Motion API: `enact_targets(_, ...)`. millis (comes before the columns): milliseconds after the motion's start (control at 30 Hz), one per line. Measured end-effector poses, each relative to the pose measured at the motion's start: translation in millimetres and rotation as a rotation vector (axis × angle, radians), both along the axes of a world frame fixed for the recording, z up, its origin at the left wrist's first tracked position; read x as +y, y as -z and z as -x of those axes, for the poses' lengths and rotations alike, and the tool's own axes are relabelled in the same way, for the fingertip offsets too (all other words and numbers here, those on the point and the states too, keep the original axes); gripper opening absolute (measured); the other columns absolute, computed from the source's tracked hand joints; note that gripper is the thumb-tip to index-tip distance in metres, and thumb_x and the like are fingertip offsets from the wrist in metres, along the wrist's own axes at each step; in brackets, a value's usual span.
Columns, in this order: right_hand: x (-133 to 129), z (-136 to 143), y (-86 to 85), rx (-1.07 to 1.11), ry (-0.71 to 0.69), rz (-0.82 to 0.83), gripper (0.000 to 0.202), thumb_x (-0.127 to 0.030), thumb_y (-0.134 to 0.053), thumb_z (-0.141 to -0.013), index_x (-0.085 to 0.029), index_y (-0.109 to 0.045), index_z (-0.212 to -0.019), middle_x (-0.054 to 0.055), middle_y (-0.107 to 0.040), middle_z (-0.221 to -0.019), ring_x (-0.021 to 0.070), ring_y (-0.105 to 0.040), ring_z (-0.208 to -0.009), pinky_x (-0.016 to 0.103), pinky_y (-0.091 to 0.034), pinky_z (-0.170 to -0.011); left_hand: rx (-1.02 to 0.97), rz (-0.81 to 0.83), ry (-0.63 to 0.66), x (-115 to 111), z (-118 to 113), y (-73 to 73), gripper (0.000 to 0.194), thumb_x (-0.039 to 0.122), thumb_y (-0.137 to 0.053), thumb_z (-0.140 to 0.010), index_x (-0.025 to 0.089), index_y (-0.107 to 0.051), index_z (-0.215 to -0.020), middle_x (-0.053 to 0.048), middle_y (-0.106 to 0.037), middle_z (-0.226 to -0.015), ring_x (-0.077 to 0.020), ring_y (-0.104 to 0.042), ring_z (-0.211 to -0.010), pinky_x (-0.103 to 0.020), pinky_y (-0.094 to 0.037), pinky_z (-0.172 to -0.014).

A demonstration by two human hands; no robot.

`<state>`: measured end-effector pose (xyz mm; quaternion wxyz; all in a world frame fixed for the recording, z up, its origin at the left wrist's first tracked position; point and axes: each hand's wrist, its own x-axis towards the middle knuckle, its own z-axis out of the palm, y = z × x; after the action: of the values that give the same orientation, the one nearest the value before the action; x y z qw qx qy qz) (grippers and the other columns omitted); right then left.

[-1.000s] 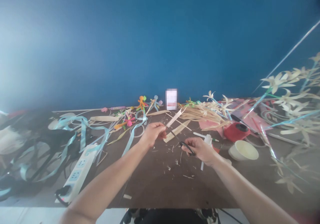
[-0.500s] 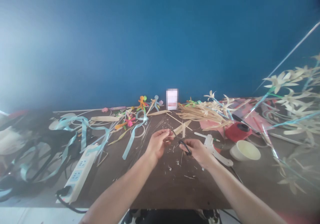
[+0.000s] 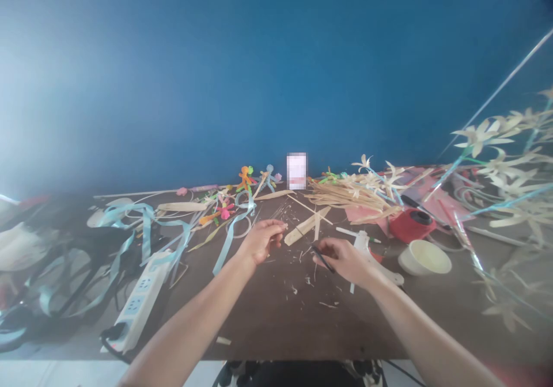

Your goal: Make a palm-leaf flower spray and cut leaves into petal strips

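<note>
Over the middle of the table my left hand [image 3: 262, 240] is closed in a pinch, thumb against fingers, with a tiny pale bit at its tips too small to name. My right hand [image 3: 343, 260] is wrapped round black-handled scissors [image 3: 322, 257], whose blades are hard to make out. Between and beyond the hands lie a flat pale dried-leaf strip [image 3: 302, 228] and an upright-looking narrower strip across it. Small pale scraps [image 3: 307, 280] are scattered below the hands. A white glue gun [image 3: 362, 242] lies just behind my right hand, which partly hides it.
A cream bowl [image 3: 424, 258] and a red round object [image 3: 410, 226] stand at right, near pale flowers [image 3: 479, 136] on blue stems. A bundle of dried strips [image 3: 354, 194] lies behind. At left are a power strip [image 3: 138, 306] and blue ribbon [image 3: 147, 226]. A blue wall [image 3: 276, 76] rises behind.
My left hand has moved left, away from the scissors, uncovering more of the pale strip. The scissors have turned in my right hand. A small pale scrap now shows near the table's front edge.
</note>
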<state>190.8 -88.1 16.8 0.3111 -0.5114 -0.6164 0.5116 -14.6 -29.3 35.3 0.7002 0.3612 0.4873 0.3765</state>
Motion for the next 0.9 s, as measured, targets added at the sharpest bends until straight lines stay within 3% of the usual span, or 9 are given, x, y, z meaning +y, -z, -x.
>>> enact_targets(200,-5.0,-12.7,-11.9,-0.158,-0.062,-0.046,0.026,-0.042,-0.059,-0.066,-0.016,-0.058,-0.067,-0.002,-0.054,-0.054,0.0089,-0.044,-0.049,0.019,-0.03,-0.043,0.05,-0.04,0.123,3.0,6.1,-1.3,0.013,0.018,-0.061,-0.058,0.012,-0.058,-0.069,0.005,-0.044,-0.047,-0.0039,-0.039,-0.041,-0.016,-0.032,-0.04)
enact_targets(600,-4.1,-23.4,-17.4,-0.187,-0.156,-0.016,0.025,-0.041,-0.058,-0.068,-0.017,-0.063,-0.068,0.001,-0.06,-0.057,0.0112,-0.048,-0.051,0.02,-0.032,-0.045,0.234,-0.102,0.268,6.1,12.9,-11.5,0.013,0.021,-0.062,-0.058,0.012,-0.057,-0.066,0.003,-0.047,-0.051,-0.0057,-0.041,-0.043,-0.019,-0.038,-0.042)
enact_targets(733,-5.6,-21.8,-14.7,-0.173,-0.11,-0.012,0.024,-0.04,-0.059,-0.066,-0.016,-0.062,-0.067,0.0,-0.058,-0.055,0.0105,-0.047,-0.049,0.02,-0.031,-0.044,0.161,-0.04,0.232,5.0,14.6,-11.2,0.014,0.017,-0.063,-0.058,0.013,-0.058,-0.07,0.003,-0.049,-0.052,-0.0055,-0.044,-0.045,-0.018,-0.041,-0.044)
enact_targets(900,-11.3,-11.1,-6.5,-0.127,-0.003,0.006,0.024,-0.04,-0.062,-0.063,-0.016,-0.06,-0.065,-0.002,-0.054,-0.052,0.0091,-0.043,-0.048,0.019,-0.03,-0.043,-0.079,0.08,0.029,0.6,14.4,-1.9,0.019,0.012,-0.063,-0.06,0.015,-0.059,-0.078,0.001,-0.056,-0.06,-0.0062,-0.052,-0.054,-0.016,-0.044,-0.049)
